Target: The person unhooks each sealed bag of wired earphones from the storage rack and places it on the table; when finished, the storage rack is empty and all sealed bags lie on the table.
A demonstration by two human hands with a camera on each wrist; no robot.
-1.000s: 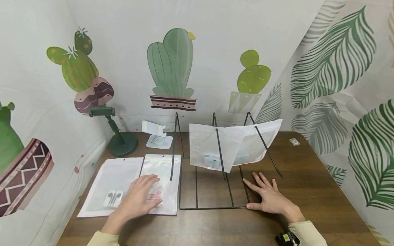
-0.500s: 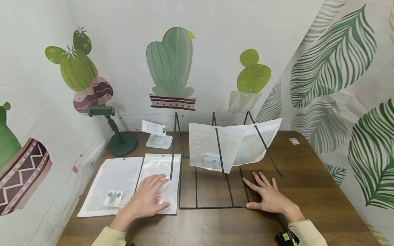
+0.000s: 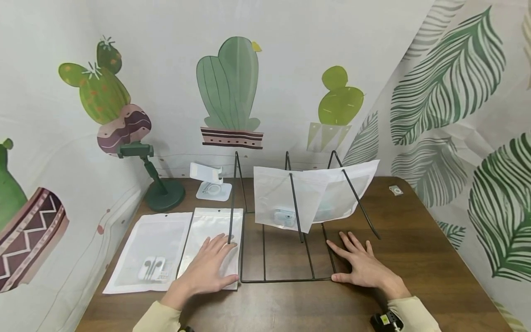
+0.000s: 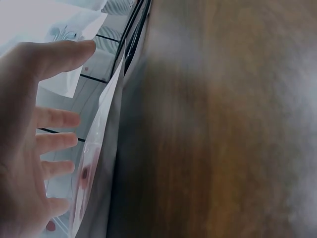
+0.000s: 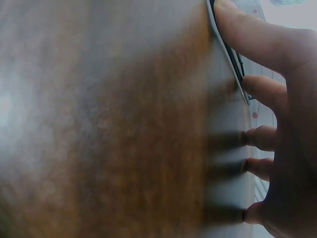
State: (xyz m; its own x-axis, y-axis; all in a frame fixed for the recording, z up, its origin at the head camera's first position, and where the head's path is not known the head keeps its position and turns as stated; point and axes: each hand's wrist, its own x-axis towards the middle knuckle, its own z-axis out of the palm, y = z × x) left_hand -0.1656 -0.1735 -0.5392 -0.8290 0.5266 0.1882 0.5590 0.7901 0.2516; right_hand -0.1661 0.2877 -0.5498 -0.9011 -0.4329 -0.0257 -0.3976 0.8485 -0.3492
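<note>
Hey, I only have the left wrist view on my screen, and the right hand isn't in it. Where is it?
Observer: The right hand is at the near right corner of the wire rack, fingers spread.
Operator: What's on the table, left of the left hand?
Observer: A white bag showing earphones.
Operator: And the back left corner?
Observer: A green stand is upright there.

Glossy white pouch (image 3: 210, 224), flat, just beside the upright black wire rack (image 3: 296, 207)
</note>
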